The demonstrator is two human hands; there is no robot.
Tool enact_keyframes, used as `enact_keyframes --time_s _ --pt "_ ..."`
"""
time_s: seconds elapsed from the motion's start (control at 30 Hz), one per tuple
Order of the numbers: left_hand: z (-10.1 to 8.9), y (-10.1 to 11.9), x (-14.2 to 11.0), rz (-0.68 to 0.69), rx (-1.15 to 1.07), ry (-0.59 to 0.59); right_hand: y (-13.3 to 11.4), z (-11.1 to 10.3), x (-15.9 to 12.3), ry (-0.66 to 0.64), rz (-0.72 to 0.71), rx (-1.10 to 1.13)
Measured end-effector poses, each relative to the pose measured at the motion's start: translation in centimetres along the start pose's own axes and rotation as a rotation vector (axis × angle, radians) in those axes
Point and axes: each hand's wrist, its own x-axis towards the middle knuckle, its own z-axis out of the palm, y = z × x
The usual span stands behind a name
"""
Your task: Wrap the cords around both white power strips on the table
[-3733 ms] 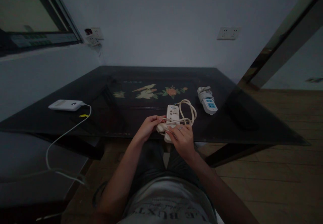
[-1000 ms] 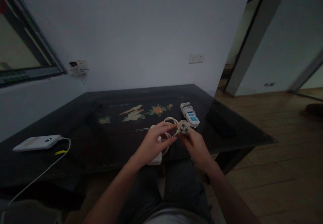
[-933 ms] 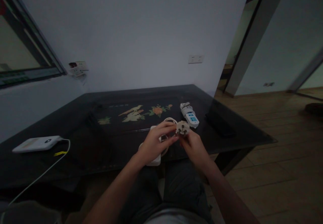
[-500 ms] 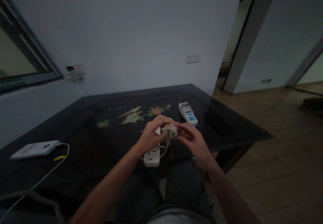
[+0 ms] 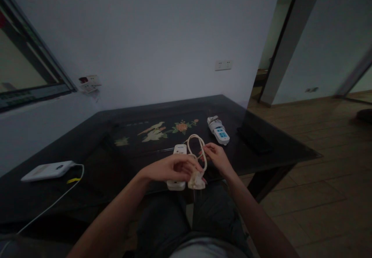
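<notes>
My left hand is closed on a whitish power plug, whose prongs point down toward my lap. From the plug a pale cord rises in a loop above the table edge. The fingers of my right hand pinch that cord on the loop's right side. Under my left hand lies a white power strip, its middle hidden by the hand. A second power strip with blue sockets, its cord wound round it, rests farther back to the right.
The dark table bears a bird-and-flower picture. A white power bank with a cable lies at left. Some flat black object is at right. Wall sockets and a window are behind.
The plug has turned from upright to prongs down and dropped lower, toward my lap. My right hand has moved from beside the plug to the cord, which now stands in a loop.
</notes>
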Motion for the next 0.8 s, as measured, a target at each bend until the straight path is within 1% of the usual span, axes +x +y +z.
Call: enact_keyframes --time_s 0.03,0.07,0.1,0.2,0.27,0.43,0.53,0.7,0.8 --pt "0.1 -0.2 0.0 -0.037 -0.027 -0.058 -0.1 0.0 0.0 0.01 0.006 0.006" --pt "0.2 -0.5 0.0 -0.057 -0.04 -0.09 -0.1 -0.1 -0.1 0.021 0.012 0.01" --pt "0.5 -0.8 0.1 -0.068 -0.044 -0.095 -0.1 -0.1 -0.1 0.032 0.015 0.01" --pt "1.3 -1.8 0.6 -0.094 -0.077 -0.034 0.0 -0.1 -0.3 0.054 0.009 0.007" --pt "1.9 -2.5 1.0 -0.121 -0.146 -0.002 0.0 -0.1 -0.3 0.067 -0.005 0.004" --pt "2.9 -4.0 1.6 -0.203 -0.389 -0.003 0.0 -0.2 -0.5 0.077 -0.024 -0.033" --pt "3.4 -4.4 1.4 -0.215 -0.445 0.048 0.1 -0.2 -0.5 0.075 -0.006 -0.021" --pt "4.2 -4.5 1.3 -0.183 -0.529 0.144 0.3 -0.1 -0.5 0.072 -0.014 0.001" --pt "4.5 -4.9 1.7 -0.21 -0.597 0.199 0.3 -0.1 -0.5 0.076 -0.012 0.003"
